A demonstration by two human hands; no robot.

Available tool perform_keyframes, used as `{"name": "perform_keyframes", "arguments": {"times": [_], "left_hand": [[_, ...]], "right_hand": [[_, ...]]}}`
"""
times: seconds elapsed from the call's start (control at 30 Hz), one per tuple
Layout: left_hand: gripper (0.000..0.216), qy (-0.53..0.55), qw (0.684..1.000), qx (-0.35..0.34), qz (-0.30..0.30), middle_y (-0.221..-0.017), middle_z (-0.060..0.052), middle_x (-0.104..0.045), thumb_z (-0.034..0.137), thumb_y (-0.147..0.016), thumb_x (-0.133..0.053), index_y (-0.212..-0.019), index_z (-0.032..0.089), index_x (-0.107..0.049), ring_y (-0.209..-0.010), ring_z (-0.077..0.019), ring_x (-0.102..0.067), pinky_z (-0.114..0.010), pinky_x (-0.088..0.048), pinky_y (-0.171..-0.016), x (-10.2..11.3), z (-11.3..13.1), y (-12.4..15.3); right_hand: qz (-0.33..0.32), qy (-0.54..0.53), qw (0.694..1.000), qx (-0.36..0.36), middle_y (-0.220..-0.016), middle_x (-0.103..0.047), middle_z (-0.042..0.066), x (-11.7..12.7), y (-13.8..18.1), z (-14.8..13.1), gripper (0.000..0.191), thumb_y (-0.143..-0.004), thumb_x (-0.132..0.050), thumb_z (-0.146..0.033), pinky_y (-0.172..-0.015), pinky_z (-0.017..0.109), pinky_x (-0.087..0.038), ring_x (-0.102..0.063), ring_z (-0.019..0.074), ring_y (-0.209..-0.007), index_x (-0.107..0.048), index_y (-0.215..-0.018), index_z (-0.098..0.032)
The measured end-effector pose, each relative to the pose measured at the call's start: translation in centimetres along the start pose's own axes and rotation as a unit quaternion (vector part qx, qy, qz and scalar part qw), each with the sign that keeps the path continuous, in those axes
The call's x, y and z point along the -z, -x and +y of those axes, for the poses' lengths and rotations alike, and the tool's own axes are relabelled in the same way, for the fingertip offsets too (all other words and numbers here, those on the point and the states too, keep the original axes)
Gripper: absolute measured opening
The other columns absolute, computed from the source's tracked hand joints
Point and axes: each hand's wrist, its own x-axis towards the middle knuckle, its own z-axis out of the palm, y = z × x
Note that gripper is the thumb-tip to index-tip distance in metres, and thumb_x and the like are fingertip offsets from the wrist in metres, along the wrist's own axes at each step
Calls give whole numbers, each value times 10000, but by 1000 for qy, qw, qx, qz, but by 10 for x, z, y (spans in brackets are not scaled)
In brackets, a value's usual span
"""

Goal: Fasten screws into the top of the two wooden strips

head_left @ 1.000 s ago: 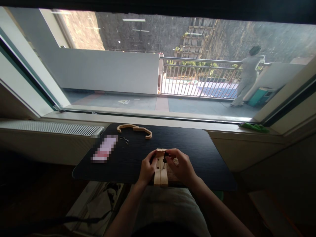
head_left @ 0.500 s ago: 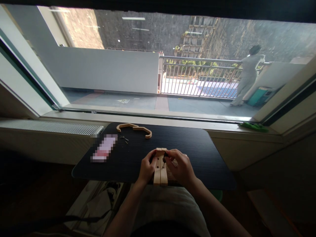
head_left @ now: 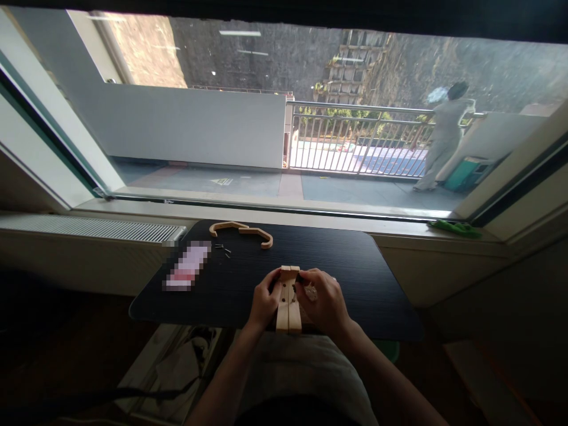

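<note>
At the table's near edge stand two pale wooden pieces (head_left: pixel 289 316) side by side, with a narrow seam between them and dark holes in the left one. My left hand (head_left: pixel 265 297) is closed on the left side of these pieces, fingers near their far end. Against the right piece, my right hand (head_left: pixel 326 296) pinches a small dark tool (head_left: pixel 299 278), mostly covered by the fingers. Its tip is close to a small fastener (head_left: pixel 293 290) in the wood; whether they touch I cannot tell. Something brownish under my right hand is largely hidden.
Two curved wooden pieces (head_left: pixel 255 231) lie at the back of the dark table (head_left: pixel 355 254). Several small screws (head_left: pixel 225 251) are scattered near a blurred pink-white item (head_left: pixel 189 266). Beyond the window, a person (head_left: pixel 446 136) leans on a railing. A radiator (head_left: pixel 97 228) is left.
My right fingers have turned slightly around the small dark tool, so less of it shows now. The left hand and the wooden pieces stay in place.
</note>
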Motion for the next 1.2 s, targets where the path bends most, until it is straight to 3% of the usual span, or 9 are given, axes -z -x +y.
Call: {"name": "perform_keyframes", "arguments": {"times": [1.2], "left_hand": [[314,6,1000,2,3,-1141,-88,-749,177,-835,-583,-1121,171,-714,-1094,-248,-686,-377,-528,-990,0,-4,0]], "right_hand": [[27,-8,1000,0,-716,-574,-11,-8,-4,0,144,-854,-549,-140,-561,278,-447,-555,160,-596,-497,-948,-235]]}}
